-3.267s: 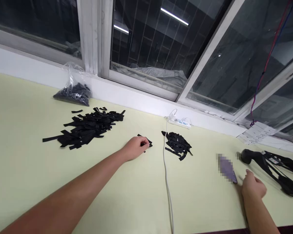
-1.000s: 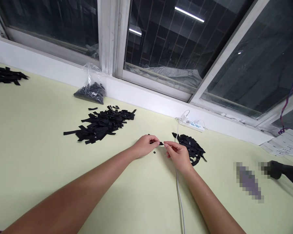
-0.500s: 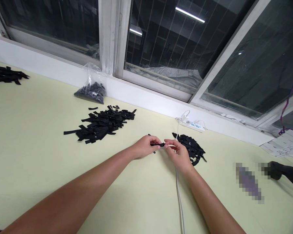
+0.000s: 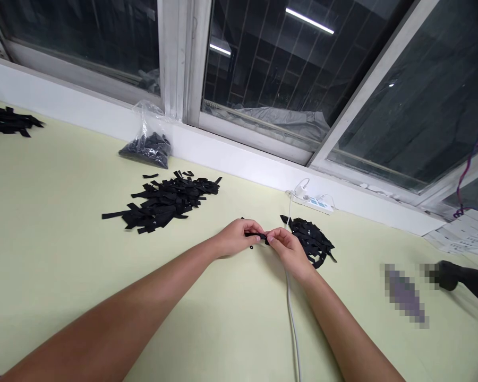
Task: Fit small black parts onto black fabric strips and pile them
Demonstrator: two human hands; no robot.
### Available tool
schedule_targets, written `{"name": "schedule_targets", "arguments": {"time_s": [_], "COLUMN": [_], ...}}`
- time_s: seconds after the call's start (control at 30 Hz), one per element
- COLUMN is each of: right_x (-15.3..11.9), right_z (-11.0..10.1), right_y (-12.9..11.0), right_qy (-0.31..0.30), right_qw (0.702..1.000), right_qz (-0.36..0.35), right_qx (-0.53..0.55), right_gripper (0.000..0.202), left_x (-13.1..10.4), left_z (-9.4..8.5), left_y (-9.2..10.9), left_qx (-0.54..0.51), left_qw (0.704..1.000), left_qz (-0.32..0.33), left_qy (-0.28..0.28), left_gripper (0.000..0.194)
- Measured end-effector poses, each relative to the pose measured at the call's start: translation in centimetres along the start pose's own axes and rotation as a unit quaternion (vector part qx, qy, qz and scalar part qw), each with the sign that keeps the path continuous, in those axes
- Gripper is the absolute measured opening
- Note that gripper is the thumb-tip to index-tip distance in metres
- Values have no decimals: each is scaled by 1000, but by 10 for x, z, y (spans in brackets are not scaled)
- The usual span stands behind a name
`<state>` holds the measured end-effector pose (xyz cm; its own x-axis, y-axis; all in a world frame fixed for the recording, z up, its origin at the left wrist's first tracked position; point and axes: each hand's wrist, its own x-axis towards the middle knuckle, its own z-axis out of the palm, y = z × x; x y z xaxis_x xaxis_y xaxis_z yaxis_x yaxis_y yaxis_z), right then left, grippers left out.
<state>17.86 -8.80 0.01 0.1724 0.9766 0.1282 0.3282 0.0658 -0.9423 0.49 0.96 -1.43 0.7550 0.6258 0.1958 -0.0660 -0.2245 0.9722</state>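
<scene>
1. Both hands have closed in since the earlier frames: the right hand (image 4: 289, 249), formerly far out on the counter (image 4: 63, 276), now meets the left hand (image 4: 235, 239) at centre.
2. Left hand pinches one end of a small black strip (image 4: 258, 235); right hand's fingertips pinch the other end. Strip is held just above the counter, between the two hands.
3. A tiny black ring (image 4: 251, 246) lies loose on the counter directly below the strip.
4. Small black pile (image 4: 310, 239) sits just beside the right hand; large pile (image 4: 163, 201) well apart, left.
5. Risk, judged: the right wrist rests across the white cable (image 4: 290, 302); a snag could jolt the grip and drop the strip, or knock the ring astray.
</scene>
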Motion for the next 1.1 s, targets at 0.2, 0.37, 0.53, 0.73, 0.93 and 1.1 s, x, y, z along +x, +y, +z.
{"name": "schedule_targets", "arguments": {"time_s": [0.2,0.37,0.53,0.73,0.93,1.1], "right_x": [0,1,1,0,2,2], "right_z": [-2,-1,-1,-1,-2,1], "right_y": [1,5,7,3,7,8], "right_qy": [-13,-18,-20,-25,-19,-22], "right_qw": [1000,1000,999,1000,1000,999], "right_qz": [9,-10,-11,-4,-10,-31], "right_qx": [9,-20,-28,-10,-9,11], "right_gripper": [29,30,31,31,33,33], "left_x": [-1,-1,-2,-2,-1,-1], "left_z": [-1,-1,-2,-2,-1,-1], "left_y": [2,2,3,4,4,2], "left_qx": [19,36,44,55,56,57], "left_qw": [1000,999,999,998,998,998], "left_qz": [9,7,10,10,2,7], "left_qy": [-4,-6,-6,6,9,11], "left_gripper": [21,21,21,20,20,20]}}
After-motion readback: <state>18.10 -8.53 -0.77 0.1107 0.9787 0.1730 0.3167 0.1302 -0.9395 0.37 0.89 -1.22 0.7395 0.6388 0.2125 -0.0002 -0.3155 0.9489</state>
